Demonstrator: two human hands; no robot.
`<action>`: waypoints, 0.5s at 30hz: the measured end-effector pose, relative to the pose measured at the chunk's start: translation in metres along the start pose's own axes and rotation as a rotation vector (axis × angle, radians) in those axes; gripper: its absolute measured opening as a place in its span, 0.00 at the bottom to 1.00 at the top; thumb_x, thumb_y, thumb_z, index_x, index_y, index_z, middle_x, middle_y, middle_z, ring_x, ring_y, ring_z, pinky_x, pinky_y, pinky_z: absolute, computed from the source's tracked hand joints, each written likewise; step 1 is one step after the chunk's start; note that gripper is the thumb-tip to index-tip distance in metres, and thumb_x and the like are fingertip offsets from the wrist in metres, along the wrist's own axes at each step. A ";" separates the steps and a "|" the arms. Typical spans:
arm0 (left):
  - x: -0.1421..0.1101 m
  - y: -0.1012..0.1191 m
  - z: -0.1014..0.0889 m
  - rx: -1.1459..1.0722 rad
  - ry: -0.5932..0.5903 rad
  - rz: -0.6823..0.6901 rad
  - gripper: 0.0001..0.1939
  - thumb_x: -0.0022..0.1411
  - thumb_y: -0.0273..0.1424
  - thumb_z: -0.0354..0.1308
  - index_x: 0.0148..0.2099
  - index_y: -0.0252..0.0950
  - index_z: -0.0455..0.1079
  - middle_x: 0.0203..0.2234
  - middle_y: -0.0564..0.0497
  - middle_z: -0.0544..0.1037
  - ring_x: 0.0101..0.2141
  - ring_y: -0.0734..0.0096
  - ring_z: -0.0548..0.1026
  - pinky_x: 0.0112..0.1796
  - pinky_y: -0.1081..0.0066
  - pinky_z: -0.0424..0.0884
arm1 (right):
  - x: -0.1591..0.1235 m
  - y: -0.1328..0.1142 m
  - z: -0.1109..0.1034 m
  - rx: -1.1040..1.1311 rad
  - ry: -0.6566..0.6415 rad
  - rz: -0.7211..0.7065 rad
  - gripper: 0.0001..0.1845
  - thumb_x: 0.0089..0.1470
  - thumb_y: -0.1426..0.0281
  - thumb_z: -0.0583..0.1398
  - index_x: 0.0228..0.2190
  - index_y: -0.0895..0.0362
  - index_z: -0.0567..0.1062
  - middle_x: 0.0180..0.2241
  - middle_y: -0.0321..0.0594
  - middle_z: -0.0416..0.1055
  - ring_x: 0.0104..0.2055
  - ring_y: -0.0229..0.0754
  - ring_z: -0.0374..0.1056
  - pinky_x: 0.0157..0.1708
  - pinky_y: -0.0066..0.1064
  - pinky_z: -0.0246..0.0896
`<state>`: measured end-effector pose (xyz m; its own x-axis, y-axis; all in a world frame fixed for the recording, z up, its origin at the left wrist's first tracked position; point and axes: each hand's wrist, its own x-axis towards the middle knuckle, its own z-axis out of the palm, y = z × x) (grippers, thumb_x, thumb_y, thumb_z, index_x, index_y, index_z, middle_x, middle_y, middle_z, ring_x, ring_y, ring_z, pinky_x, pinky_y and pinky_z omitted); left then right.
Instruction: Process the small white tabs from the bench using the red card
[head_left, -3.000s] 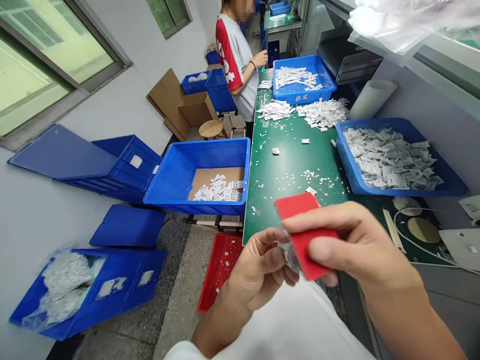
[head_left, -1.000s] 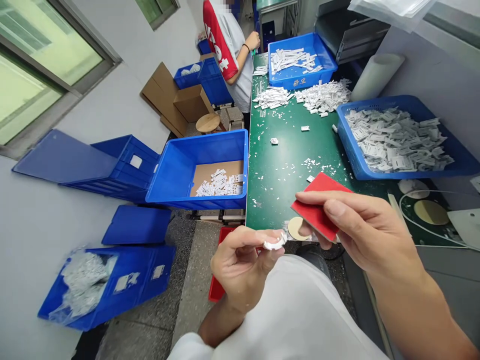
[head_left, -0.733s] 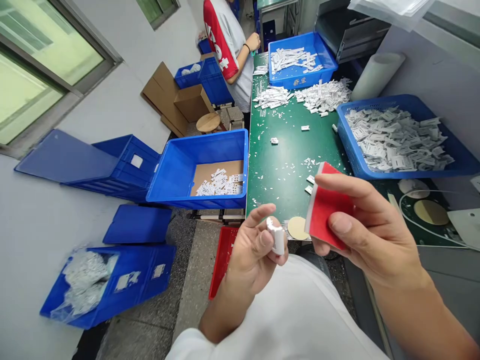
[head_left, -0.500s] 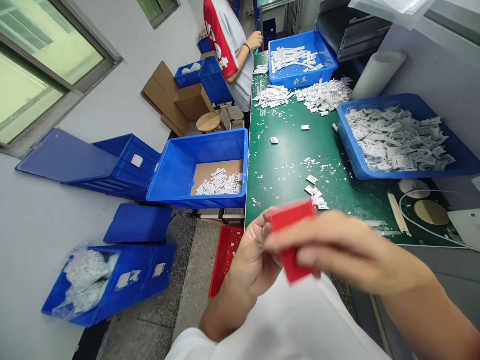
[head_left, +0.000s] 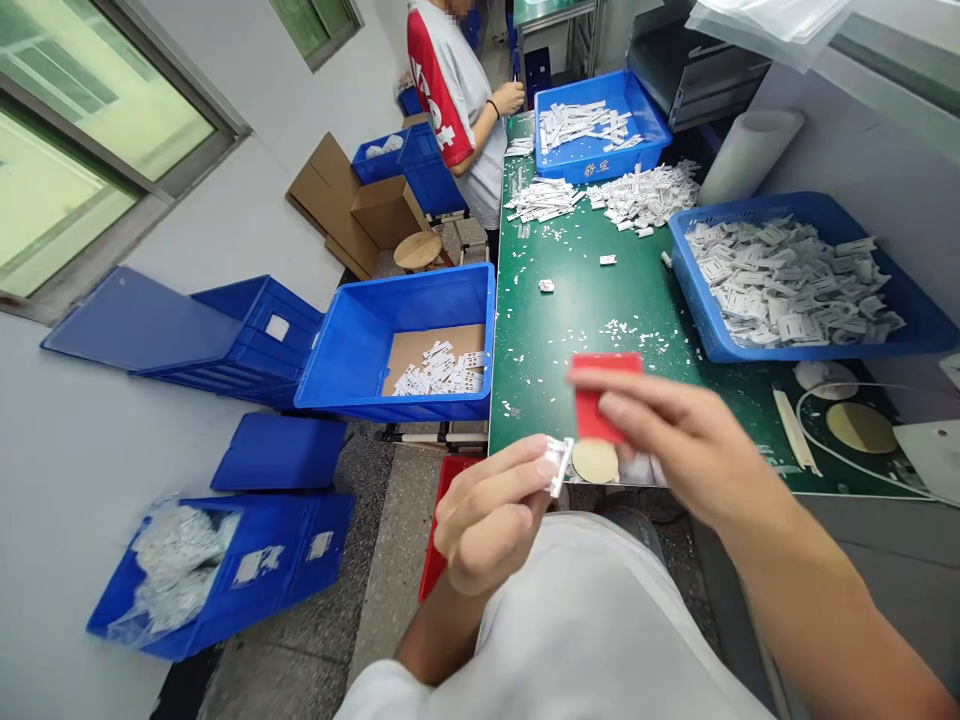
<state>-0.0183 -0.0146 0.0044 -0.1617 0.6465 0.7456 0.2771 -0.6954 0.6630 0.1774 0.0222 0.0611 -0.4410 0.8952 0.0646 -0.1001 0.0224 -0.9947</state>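
Pinching a white foil strip in the left hand, a red card in the right hand, above the green bench.
Closing both grips between thumb and fingers; piling pieces high in a basket right of the bench, only a few in a crate left of it.

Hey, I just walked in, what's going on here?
A person's left hand pinches a small white piece, while the right hand holds a red pad beside it, over a green workbench scattered with white scraps. Blue crates hold more white pieces, and a co-worker stands at the bench's far end.
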 end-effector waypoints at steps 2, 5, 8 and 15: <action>0.001 0.000 -0.004 0.179 -0.057 0.289 0.23 0.48 0.13 0.68 0.31 0.37 0.57 0.43 0.56 0.83 0.41 0.62 0.83 0.37 0.64 0.85 | 0.004 0.000 -0.004 -0.013 0.006 0.024 0.18 0.62 0.60 0.61 0.51 0.52 0.80 0.26 0.38 0.77 0.22 0.36 0.68 0.21 0.25 0.64; 0.001 0.001 -0.006 0.287 -0.094 0.436 0.20 0.54 0.15 0.66 0.31 0.37 0.57 0.48 0.51 0.81 0.45 0.59 0.82 0.38 0.62 0.86 | 0.008 -0.001 -0.011 -0.046 -0.127 0.042 0.19 0.61 0.60 0.63 0.50 0.53 0.80 0.24 0.36 0.76 0.21 0.34 0.65 0.18 0.23 0.60; -0.002 0.000 -0.007 0.274 -0.106 0.480 0.21 0.52 0.15 0.67 0.31 0.38 0.57 0.50 0.51 0.80 0.45 0.59 0.82 0.37 0.63 0.86 | 0.008 -0.001 -0.014 -0.089 0.060 -0.007 0.18 0.62 0.61 0.62 0.52 0.50 0.79 0.22 0.34 0.74 0.21 0.34 0.65 0.19 0.23 0.60; -0.004 0.003 0.002 0.171 -0.044 0.315 0.24 0.47 0.15 0.71 0.30 0.38 0.57 0.41 0.57 0.84 0.38 0.62 0.84 0.35 0.64 0.86 | -0.005 0.009 -0.021 -0.126 -0.019 -0.071 0.19 0.64 0.57 0.58 0.48 0.52 0.82 0.26 0.38 0.78 0.26 0.39 0.70 0.25 0.29 0.66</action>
<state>-0.0146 -0.0184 0.0037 -0.0035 0.4246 0.9054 0.4615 -0.8025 0.3781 0.1972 0.0269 0.0503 -0.4533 0.8810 0.1355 -0.0199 0.1420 -0.9897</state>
